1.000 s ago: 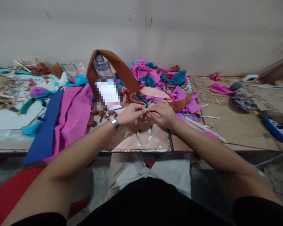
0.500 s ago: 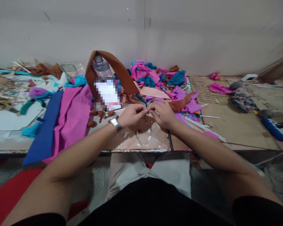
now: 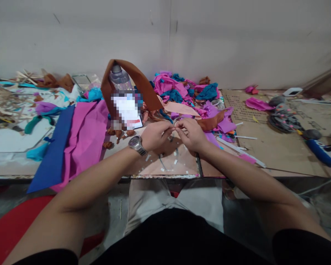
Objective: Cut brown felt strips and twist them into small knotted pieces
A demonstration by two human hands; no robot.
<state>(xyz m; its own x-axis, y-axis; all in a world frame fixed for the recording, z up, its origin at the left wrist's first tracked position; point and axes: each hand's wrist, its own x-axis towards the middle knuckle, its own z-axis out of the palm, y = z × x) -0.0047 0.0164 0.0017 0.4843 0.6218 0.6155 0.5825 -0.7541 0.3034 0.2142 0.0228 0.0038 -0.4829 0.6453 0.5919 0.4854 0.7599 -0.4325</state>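
My left hand [image 3: 154, 136], with a metal wristwatch [image 3: 137, 144] on the wrist, and my right hand [image 3: 191, 134] meet fingertip to fingertip above a pale board [image 3: 168, 167] at the table's near edge. Both hands are closed in a pinch on something small between them that I cannot make out. A long brown paper strip [image 3: 143, 84] loops up over a plastic bottle [image 3: 120, 82] just behind my hands, and its other end [image 3: 211, 122] runs to the right of my right hand. Small white scraps lie on the board under my hands.
Magenta paper [image 3: 84, 136] and a blue sheet [image 3: 53, 151] lie at the left. A heap of crumpled pink, purple and teal paper [image 3: 187, 92] sits behind. Cardboard [image 3: 278, 147] covers the right side, with dark objects and a blue tool [image 3: 321, 152]. Wooden sticks clutter the far left.
My hands have stayed together, shifting slightly; the left wrist has turned so the watch face shows more. Nothing else has moved.
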